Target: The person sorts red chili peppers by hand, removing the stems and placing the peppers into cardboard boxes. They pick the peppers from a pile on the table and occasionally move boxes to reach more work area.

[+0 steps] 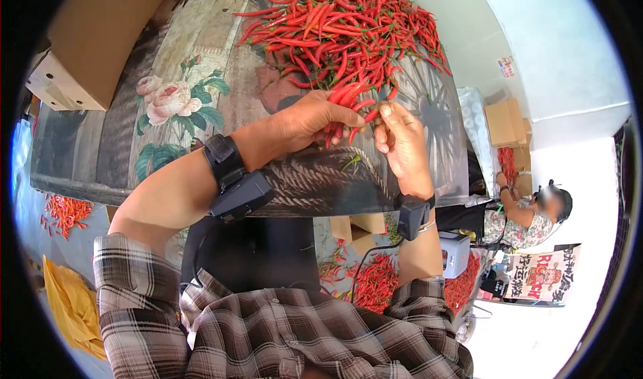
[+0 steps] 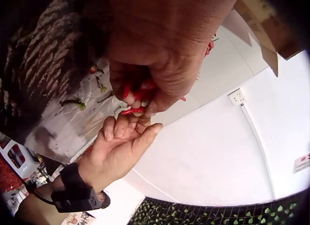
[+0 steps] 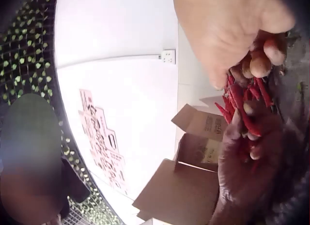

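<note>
A small bunch of red chili peppers (image 1: 348, 98) is gripped by my left hand (image 1: 315, 119), thumb on top, with several ends poking out past the fingers. My right hand (image 1: 405, 141) is close beside the bunch, its fingertips right at the end of one chili (image 2: 133, 110). In the left wrist view the right thumb stands straight, apart from the bent fingers. The right wrist view shows chilies (image 3: 237, 99) between the two hands. A big heap of red chilies (image 1: 348, 27) covers the far part of the table, just beyond both hands.
Green stem bits (image 1: 351, 161) lie on the flower-printed table (image 1: 268, 178) near its front edge. A cardboard box (image 1: 100, 44) stands at the left. More chilies (image 1: 375, 285) lie on the floor below. Another person (image 1: 529, 211) is at the right.
</note>
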`<state>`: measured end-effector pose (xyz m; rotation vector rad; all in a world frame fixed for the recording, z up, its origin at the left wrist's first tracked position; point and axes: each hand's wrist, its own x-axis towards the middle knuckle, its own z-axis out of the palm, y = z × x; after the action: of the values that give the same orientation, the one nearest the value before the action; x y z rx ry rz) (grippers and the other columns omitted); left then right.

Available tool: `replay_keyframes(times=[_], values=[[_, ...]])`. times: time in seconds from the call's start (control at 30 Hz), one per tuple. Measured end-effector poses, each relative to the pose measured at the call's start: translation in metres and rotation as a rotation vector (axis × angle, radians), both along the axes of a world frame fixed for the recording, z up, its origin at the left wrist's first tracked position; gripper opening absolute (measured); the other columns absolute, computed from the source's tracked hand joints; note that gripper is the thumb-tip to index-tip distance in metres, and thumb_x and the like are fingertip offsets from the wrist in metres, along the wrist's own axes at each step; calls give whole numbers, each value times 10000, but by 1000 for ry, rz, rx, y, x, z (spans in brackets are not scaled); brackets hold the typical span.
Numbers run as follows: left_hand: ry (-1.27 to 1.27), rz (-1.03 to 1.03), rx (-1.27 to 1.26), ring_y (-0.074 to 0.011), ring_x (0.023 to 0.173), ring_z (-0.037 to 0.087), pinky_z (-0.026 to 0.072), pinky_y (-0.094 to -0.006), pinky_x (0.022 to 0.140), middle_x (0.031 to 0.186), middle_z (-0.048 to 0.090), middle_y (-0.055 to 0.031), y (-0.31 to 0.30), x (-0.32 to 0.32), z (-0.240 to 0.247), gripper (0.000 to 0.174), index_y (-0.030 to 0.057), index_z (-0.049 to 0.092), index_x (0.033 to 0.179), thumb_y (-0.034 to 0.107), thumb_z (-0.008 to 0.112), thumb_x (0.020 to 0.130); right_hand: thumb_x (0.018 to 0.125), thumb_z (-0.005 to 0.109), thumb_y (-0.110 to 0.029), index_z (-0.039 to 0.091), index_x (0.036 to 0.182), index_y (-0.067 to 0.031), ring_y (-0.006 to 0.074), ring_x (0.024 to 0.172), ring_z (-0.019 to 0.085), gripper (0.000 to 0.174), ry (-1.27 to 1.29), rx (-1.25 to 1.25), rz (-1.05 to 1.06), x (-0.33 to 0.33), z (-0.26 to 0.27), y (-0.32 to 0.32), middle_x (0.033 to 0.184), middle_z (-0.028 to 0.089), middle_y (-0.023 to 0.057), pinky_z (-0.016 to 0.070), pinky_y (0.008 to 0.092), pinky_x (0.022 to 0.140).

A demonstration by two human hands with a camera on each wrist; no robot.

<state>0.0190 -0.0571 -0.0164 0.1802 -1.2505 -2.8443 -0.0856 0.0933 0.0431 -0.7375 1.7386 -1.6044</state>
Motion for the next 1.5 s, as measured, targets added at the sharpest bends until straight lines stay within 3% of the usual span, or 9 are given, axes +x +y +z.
replay_keyframes(times=[0.23,0.37,0.43,0.53,0.67,0.7,0.8,0.97,1.5], values=[[18,-111,-25,-88,505,543,413,-204,440,674,606,-30,-2,5,7,180,23,608,883,128,697,768,841,648,-97,584,895,-74,18,499,382,87,-294,-196,75,-7,-11,3,707,536,-30,261,185,445],[21,-116,24,-89,511,545,409,-204,439,663,600,-39,0,5,7,166,14,605,861,117,693,766,826,639,-46,580,823,-70,41,531,424,64,-96,-149,21,-3,-9,4,729,544,-29,297,198,471],[32,-146,27,-90,518,548,410,-204,439,681,603,-44,-2,3,3,181,11,597,892,110,687,770,825,613,-23,559,760,-34,71,581,470,85,760,24,-106,2,-7,1,732,552,-13,353,228,513],[35,-169,42,-90,532,554,412,-205,442,727,609,-49,0,1,0,229,10,573,963,99,674,778,827,596,-22,531,733,-2,93,620,495,116,1170,59,-215,-1,2,-1,704,519,6,397,260,557],[14,-99,82,-82,567,563,416,-209,451,800,616,-46,-4,-1,-1,306,27,531,1061,84,659,790,871,549,-90,603,1004,-15,108,634,509,162,712,189,-223,-16,-6,18,739,537,43,416,274,577],[12,-103,80,-82,567,563,416,-209,451,800,616,-46,-4,-1,-1,306,27,531,1061,84,659,790,897,518,-122,573,1128,-24,100,624,510,257,833,243,-226,-21,-11,26,771,560,49,415,256,575],[11,-79,98,-74,573,558,413,-207,461,800,616,-37,-5,0,3,270,41,542,1045,100,649,804,907,513,-129,571,1121,-19,83,623,498,247,939,246,-325,-27,-28,55,786,545,26,418,240,584],[6,-99,33,-71,551,514,389,-203,470,792,617,-31,-10,-1,-1,215,16,577,995,138,632,826,935,522,-227,568,770,-57,12,488,328,241,276,138,-532,-19,-47,112,594,426,-63,232,189,434],[54,22,70,-114,688,478,381,-218,515,924,568,-90,-15,0,-1,259,-16,474,1100,79,559,874,952,499,-245,572,805,-4,56,482,342,291,-53,-375,-385,-39,-60,140,661,482,13,262,208,428]])
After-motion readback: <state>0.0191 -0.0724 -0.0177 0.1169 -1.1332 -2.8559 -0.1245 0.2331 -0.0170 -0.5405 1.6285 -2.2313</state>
